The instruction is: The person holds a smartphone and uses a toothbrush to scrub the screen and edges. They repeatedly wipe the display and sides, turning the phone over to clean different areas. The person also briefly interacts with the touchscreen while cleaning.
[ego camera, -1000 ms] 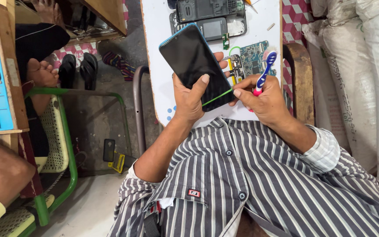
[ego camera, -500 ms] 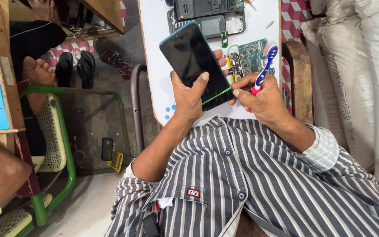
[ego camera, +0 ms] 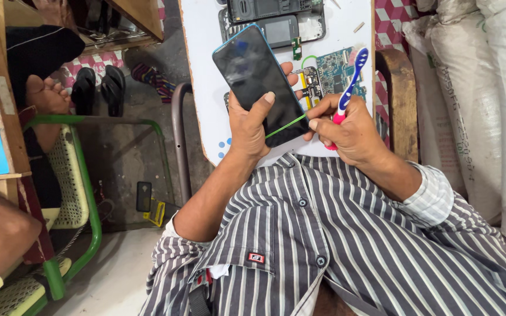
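My left hand [ego camera: 252, 127] grips a black smartphone [ego camera: 257, 79] with a blue edge, its dark screen facing up, thumb across the lower glass. My right hand [ego camera: 346, 130] holds a blue and white toothbrush [ego camera: 351, 81] with its bristled head pointing away from me. Its fingertips also pinch a thin green strip [ego camera: 285, 125] that lies against the phone's lower right corner. Both hands hover over the near end of a white work board [ego camera: 206, 70].
On the board lie a bare green circuit board [ego camera: 330, 69], an opened keypad phone [ego camera: 282, 29] and small parts. White sacks [ego camera: 487, 111] stack at the right. A green-framed chair [ego camera: 80, 193], sandals [ego camera: 98, 88] and another person's bare foot [ego camera: 45, 93] are at the left.
The phone and both hands stay together over the board; the view has shifted slightly. The right hand's fingers keep working the green strip at the phone's corner.
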